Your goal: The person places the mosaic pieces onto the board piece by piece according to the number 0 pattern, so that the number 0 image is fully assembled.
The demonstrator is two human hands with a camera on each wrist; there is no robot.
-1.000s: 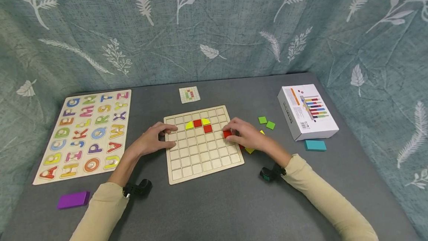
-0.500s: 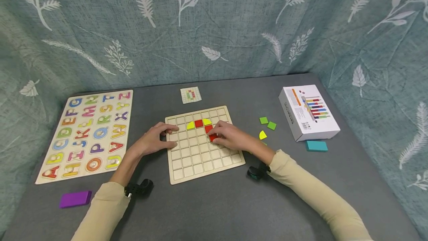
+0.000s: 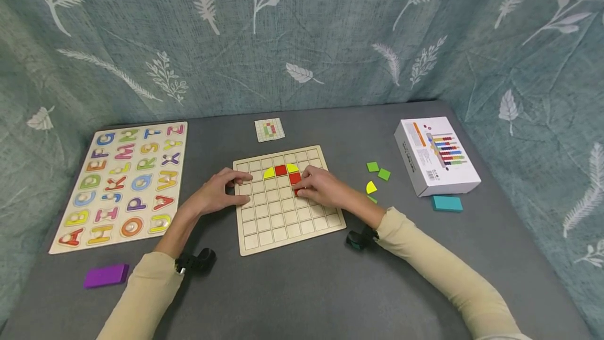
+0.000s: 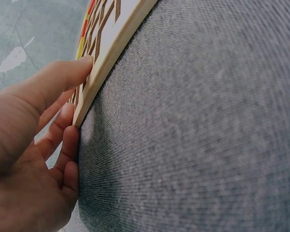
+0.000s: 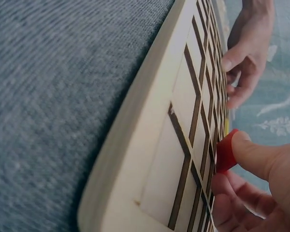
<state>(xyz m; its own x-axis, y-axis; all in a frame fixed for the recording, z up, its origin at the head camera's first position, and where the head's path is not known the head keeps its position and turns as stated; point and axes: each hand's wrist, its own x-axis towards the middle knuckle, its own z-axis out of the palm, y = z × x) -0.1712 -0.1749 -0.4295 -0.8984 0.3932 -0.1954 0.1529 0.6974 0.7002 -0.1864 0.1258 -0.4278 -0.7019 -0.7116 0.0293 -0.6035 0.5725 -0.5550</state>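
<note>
A square wooden grid board (image 3: 278, 236) lies flat in the middle. Near its top are two yellow quarter-round tiles (image 3: 269, 173), with a red square tile (image 3: 280, 170) between them and another red tile (image 3: 294, 178) below the right yellow one. My right hand (image 3: 325, 188) pinches a red square tile (image 5: 225, 153) between thumb and fingers; in the right wrist view it stands tilted against the grid, just below the other red tile. On the board's left edge rests my left hand (image 3: 214, 193), thumb and index fingertip on the surface, remaining fingers beside the edge.
Behind the board lies a small pattern card (image 3: 269, 130). Right of it are loose green squares (image 3: 373, 167) and a yellow piece (image 3: 371, 187). An alphabet puzzle (image 3: 110, 188), purple block (image 3: 106, 276), white abacus box (image 3: 439, 156) and teal block (image 3: 447, 203) surround the work.
My right hand has carried a red tile leftward from the board's right edge to the cell below the other red tile. The left hand stays on the left edge.
</note>
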